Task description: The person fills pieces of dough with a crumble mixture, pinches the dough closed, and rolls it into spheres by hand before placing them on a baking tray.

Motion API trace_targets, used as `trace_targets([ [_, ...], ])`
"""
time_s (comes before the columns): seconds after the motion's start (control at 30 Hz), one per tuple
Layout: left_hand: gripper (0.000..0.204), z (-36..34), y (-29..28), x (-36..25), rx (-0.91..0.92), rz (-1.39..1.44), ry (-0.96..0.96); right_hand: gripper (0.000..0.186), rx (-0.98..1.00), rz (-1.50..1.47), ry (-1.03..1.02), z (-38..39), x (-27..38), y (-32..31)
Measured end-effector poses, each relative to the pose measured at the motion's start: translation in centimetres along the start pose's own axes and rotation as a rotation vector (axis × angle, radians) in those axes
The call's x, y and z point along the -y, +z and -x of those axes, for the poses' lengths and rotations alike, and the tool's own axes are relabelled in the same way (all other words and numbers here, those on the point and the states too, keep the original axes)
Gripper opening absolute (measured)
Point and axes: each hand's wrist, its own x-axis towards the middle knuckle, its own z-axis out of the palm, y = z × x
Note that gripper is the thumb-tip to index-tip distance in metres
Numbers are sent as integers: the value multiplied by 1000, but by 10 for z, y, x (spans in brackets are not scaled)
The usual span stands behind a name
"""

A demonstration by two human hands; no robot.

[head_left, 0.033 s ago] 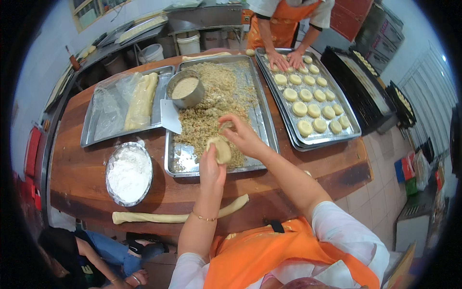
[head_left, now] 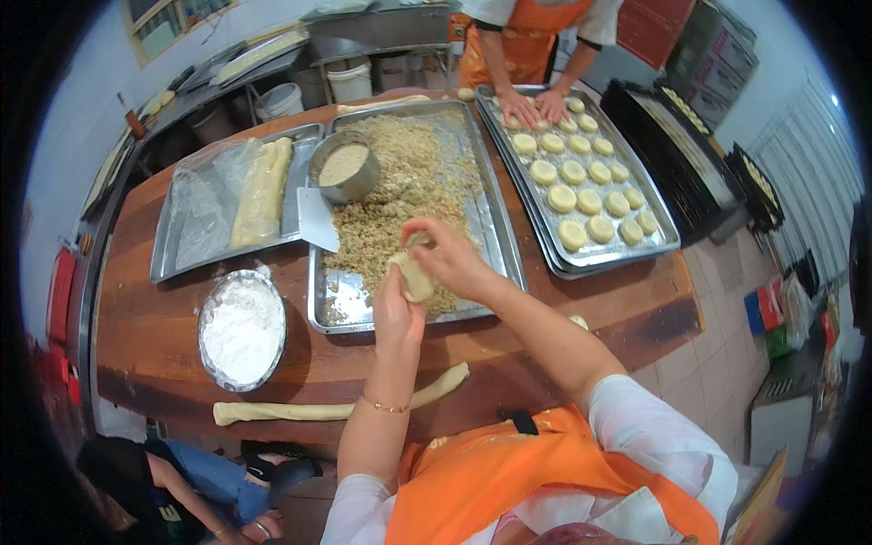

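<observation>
Head view, dough piece (head_left: 418, 283): pale and flattened, held up over the near part of the filling tray (head_left: 345, 295).
Left hand (head_left: 397, 313): fingers and thumb closed around the dough piece from its near left side.
Right hand (head_left: 452, 265): fingers curled at the dough's upper right edge; a small tan bit shows by the fingertips, and I cannot tell whether it is gripped.
Crumbly filling (head_left: 391, 204): spread over the filling tray, beneath and beyond both hands.
Metal pot (head_left: 359, 189): on the filling tray's left side, tan grains inside.
White scraper (head_left: 317, 221): resting across the left rim, just below the pot.
Powder bowl (head_left: 238, 388): left of the filling tray, heaped white.
Dough rope (head_left: 291, 411): 1 length along the table's near edge, passing under the left forearm.
Co-worker's hands (head_left: 520, 113): 2, pressing on dough discs (head_left: 562, 199) at the right tray's far end.
</observation>
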Motion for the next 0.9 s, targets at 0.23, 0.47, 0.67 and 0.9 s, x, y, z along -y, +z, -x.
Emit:
trace_targets([
  [0.23, 35, -3, 6, -3, -8, 36, -32, 51, -18, 756, -373, 26, 12, 4],
  [0.47, 26, -2, -12, 13, 150, -169, 50, 35, 52, 263, -51, 22, 0, -9],
  [0.67, 23, 6, 4, 10, 13, -169, 62, 25, -46, -93, 148, 21, -9, -1],
  [0.9, 20, -7, -6, 11, -48, 106, 64, 47, -247, 777, -148, 21, -30, -17],
])
